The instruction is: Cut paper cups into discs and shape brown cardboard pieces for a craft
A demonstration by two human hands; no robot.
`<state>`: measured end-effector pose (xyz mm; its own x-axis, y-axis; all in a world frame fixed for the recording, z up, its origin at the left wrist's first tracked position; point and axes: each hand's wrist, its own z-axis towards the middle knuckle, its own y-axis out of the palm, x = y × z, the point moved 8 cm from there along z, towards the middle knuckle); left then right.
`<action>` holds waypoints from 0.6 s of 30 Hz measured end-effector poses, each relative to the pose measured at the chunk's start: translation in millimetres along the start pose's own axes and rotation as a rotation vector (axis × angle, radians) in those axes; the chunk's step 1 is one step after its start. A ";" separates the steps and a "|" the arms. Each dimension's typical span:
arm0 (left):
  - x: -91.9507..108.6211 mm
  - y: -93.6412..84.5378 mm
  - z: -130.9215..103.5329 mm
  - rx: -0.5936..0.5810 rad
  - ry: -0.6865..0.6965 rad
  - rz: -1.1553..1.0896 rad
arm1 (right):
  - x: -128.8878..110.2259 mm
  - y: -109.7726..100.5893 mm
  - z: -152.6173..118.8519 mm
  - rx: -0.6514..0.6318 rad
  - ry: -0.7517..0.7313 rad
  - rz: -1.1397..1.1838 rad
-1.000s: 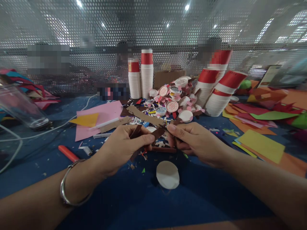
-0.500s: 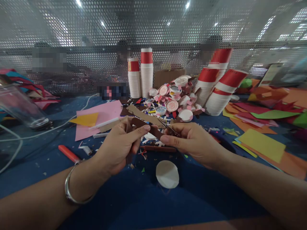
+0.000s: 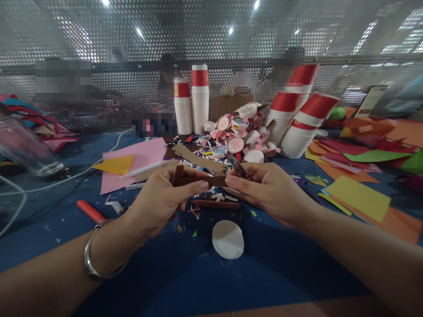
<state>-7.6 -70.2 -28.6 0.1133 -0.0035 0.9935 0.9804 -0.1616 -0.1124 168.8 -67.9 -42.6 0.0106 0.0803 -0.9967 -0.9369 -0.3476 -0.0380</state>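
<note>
My left hand is closed, pinching the left part of a brown paper strip between thumb and fingers. The strip's left end stands folded up by the index finger. My right hand grips the strip's other end with its thumb and also holds scissors, whose metal blades point up and to the left; their handles are hidden in the hand. Below the hands, a white paper disc lies flat on the blue table. Another brown strip lies just beyond the disc.
Paper cup stacks stand at the back, with more leaning cups to the right. Between them is a heap of decorated discs and scraps. Pink paper, a red handle and a glass lie left; yellow paper lies right.
The brown strip has turned from slanting to nearly level, held between both hands. The scissors' blades have swung upward, and the right thumb presses on the strip's end.
</note>
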 end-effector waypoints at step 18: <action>-0.6 -32.0 8.7 0.172 0.036 0.094 | 1.3 0.2 -4.0 -0.143 0.091 -0.141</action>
<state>-37.6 -56.4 -25.7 0.2026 -0.0466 0.9781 0.9792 0.0125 -0.2023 170.0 -71.5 -44.2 0.1754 0.0551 -0.9830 -0.8649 -0.4684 -0.1806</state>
